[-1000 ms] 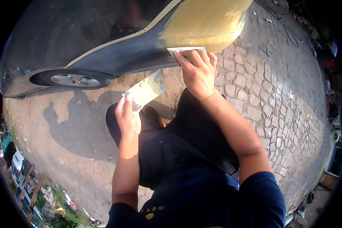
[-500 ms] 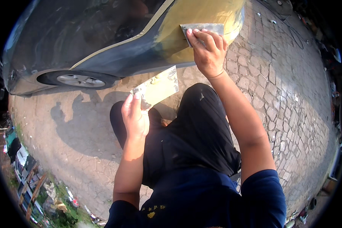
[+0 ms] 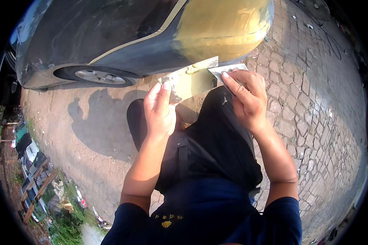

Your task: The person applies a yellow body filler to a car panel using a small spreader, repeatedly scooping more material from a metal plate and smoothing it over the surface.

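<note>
My left hand (image 3: 160, 108) grips one corner of a flat putty plate (image 3: 192, 85), smeared with yellowish filler and bearing a small lump of it near the far edge. My right hand (image 3: 249, 96) is closed on a thin metal putty scraper (image 3: 229, 70), its left corner against or very near the plate's right end; I cannot tell if they touch. Just beyond both tools is the car's lower body, with a broad coat of yellow filler (image 3: 221, 28) over a dark grey panel (image 3: 151, 57).
The car's wheel (image 3: 100, 76) is at the left, close to the ground. Stone paving (image 3: 310, 118) spreads to the right, and dusty ground (image 3: 81, 139) bears my shadow. Wooden slats (image 3: 39, 192) and scattered litter lie at the lower left, beside green plants (image 3: 65, 216).
My right hand has drawn the scraper off the yellow panel, down to the plate's right end. The left hand with the plate has moved up and to the right.
</note>
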{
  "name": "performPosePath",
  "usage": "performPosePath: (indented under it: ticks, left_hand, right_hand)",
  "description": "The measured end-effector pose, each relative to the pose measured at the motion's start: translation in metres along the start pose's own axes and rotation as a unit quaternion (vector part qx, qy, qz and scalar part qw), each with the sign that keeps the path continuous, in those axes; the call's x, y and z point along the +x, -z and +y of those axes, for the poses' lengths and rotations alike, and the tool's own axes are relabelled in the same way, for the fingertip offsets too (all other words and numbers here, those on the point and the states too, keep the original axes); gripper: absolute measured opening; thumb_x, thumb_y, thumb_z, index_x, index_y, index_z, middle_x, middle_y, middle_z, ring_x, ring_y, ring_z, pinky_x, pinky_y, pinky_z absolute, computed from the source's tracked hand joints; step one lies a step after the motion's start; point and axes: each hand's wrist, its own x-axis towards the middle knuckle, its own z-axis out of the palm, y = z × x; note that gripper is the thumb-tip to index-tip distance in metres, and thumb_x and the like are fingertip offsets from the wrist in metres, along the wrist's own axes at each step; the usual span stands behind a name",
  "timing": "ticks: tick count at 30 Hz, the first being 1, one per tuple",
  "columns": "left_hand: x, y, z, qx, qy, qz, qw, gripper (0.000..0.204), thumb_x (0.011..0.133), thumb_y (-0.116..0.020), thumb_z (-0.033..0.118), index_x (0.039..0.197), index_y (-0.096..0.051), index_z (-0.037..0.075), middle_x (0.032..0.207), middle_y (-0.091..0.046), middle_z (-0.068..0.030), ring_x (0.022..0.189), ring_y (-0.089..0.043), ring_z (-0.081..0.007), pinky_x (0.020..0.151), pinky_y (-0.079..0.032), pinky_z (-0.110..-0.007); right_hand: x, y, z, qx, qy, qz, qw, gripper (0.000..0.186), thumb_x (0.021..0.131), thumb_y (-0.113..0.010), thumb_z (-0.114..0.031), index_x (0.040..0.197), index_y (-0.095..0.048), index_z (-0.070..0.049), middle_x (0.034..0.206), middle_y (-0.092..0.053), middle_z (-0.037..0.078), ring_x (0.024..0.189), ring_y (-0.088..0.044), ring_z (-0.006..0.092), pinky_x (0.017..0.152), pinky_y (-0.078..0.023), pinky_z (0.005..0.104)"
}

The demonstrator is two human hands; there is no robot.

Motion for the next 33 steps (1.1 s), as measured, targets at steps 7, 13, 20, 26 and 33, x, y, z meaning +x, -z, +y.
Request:
performPosePath:
  ticks: [7,13,20,26,33]
  left_hand:
    - [0.005,-0.041,-0.002,0.020,-0.010,-0.002,1.000,0.026,0.112,-0.055,0.017,0.127,-0.064,-0.001,0.124,-0.071,-0.0110,0.114,-0.070,-0.0210,0.098,-0.058,-0.041]
    - [0.008,-0.046,0.000,0.020,-0.009,-0.013,1.000,0.030,0.113,-0.052,0.017,0.128,-0.063,-0.006,0.119,-0.071,-0.0103,0.108,-0.067,-0.0149,0.097,-0.055,-0.033]
    - [0.025,0.008,-0.011,0.056,-0.026,0.033,0.998,0.026,0.112,-0.055,0.018,0.124,-0.064,-0.002,0.120,-0.072,-0.0093,0.109,-0.069,-0.0175,0.098,-0.055,-0.037]
    - [0.023,0.072,-0.035,0.051,0.029,0.077,0.995,0.027,0.110,-0.058,0.021,0.124,-0.065,-0.001,0.119,-0.072,-0.0084,0.108,-0.070,-0.0180,0.098,-0.055,-0.040]
    - [0.012,0.103,-0.049,0.017,0.052,0.098,0.994,0.027,0.110,-0.059,0.021,0.124,-0.065,-0.001,0.117,-0.072,-0.0077,0.108,-0.070,-0.0181,0.095,-0.056,-0.040]
  right_hand:
    - [-0.006,-0.003,-0.010,-0.107,0.036,0.025,0.993,0.039,0.079,-0.075,-0.015,0.118,-0.078,-0.017,0.115,-0.072,-0.001,0.108,-0.066,0.0215,0.096,-0.044,0.0384]
    - [-0.004,-0.007,-0.003,-0.103,0.025,0.008,0.994,0.043,0.076,-0.075,-0.013,0.119,-0.078,-0.016,0.115,-0.072,-0.002,0.107,-0.066,0.0208,0.094,-0.044,0.0377]
    - [0.020,-0.013,-0.013,-0.031,0.027,-0.124,0.991,0.044,0.074,-0.074,-0.009,0.118,-0.078,-0.015,0.113,-0.072,-0.001,0.105,-0.066,0.0201,0.091,-0.044,0.0379]
    - [0.087,-0.027,0.043,-0.266,0.054,0.153,0.950,0.039,0.082,-0.074,-0.008,0.118,-0.080,-0.021,0.114,-0.071,-0.006,0.107,-0.065,0.0173,0.096,-0.037,0.0342]
    - [0.116,-0.051,0.058,-0.303,0.080,0.194,0.930,0.043,0.081,-0.072,-0.008,0.121,-0.080,-0.023,0.117,-0.070,-0.008,0.110,-0.063,0.0163,0.098,-0.036,0.0339]
